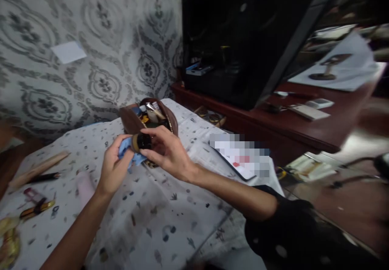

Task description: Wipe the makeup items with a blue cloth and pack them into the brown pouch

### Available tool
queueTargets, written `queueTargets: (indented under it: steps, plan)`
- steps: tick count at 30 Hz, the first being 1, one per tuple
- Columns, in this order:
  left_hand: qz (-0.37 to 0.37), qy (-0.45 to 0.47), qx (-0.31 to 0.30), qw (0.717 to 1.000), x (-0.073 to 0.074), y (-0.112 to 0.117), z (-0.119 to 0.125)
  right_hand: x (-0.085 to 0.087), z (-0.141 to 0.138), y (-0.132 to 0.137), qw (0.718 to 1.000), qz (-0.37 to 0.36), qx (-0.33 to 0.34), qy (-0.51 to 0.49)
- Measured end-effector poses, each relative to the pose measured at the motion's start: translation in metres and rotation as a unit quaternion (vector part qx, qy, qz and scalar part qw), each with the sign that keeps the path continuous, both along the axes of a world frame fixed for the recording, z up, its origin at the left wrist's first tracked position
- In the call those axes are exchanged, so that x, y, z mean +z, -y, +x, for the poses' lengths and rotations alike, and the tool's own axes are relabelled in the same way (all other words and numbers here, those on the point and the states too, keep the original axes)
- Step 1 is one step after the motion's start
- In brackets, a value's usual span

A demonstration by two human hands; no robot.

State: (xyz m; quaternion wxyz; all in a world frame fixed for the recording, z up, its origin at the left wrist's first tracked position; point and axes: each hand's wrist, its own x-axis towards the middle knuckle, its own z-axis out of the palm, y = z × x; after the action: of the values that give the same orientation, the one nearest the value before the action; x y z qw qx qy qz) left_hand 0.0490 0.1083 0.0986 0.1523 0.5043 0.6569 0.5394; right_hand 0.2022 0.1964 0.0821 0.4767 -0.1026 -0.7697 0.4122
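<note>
A small round jar (138, 142) with a black part and a yellowish-brown part is held between both hands, above the table. My left hand (114, 169) is closed around a crumpled blue cloth (125, 145) pressed against the jar's brownish end. With thumb and fingers, my right hand (170, 152) grips the black end. Just behind the hands stands an unzipped brown pouch (170, 118), with bottles, tubes and other small items inside. Its front is partly hidden by my hands.
Pencils (45, 177), a pink tube (84, 187) and gold-coloured bottles (10, 241) lie at the left on the patterned tablecloth (152, 209). A phone or tablet (237, 160) rests at right. Beyond it, a television (243, 43) stands on a reddish-brown cabinet (306, 130).
</note>
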Motion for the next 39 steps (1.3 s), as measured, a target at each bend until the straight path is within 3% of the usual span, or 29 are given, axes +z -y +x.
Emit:
queueTargets:
  steps: [8,12,17,21,24,26,31,35,39]
  plan:
    - [0.021,-0.204,0.005,0.979,-0.001,-0.008,0.009,-0.017,0.005,-0.004,0.998,-0.057,-0.024,-0.008]
    - [0.060,-0.376,0.021,0.925,-0.003,-0.015,0.010,-0.017,0.009,-0.009,0.996,-0.089,-0.005,-0.022]
    - [0.007,-0.526,0.029,0.850,-0.001,-0.019,0.013,-0.007,0.012,-0.031,0.993,-0.105,-0.014,-0.055]
    - [0.020,-0.552,0.034,0.833,-0.003,-0.016,0.010,0.009,0.001,-0.059,0.999,-0.030,-0.042,-0.015]
    - [0.052,-0.567,0.042,0.821,-0.008,-0.012,0.005,0.026,-0.009,-0.075,0.989,0.074,-0.054,0.113]
    - [0.072,-0.578,0.043,0.812,-0.011,-0.009,0.002,0.039,-0.011,-0.081,0.963,0.151,-0.044,0.221]
    - [0.100,-0.596,0.038,0.796,-0.015,-0.010,-0.004,0.074,-0.009,-0.088,0.858,0.295,0.036,0.419]
    - [0.117,-0.599,0.037,0.791,-0.016,-0.012,-0.006,0.091,-0.018,-0.089,0.799,0.324,0.021,0.506]
    - [0.121,-0.596,0.038,0.793,-0.018,-0.013,-0.007,0.096,-0.038,-0.082,0.741,0.345,0.020,0.576]
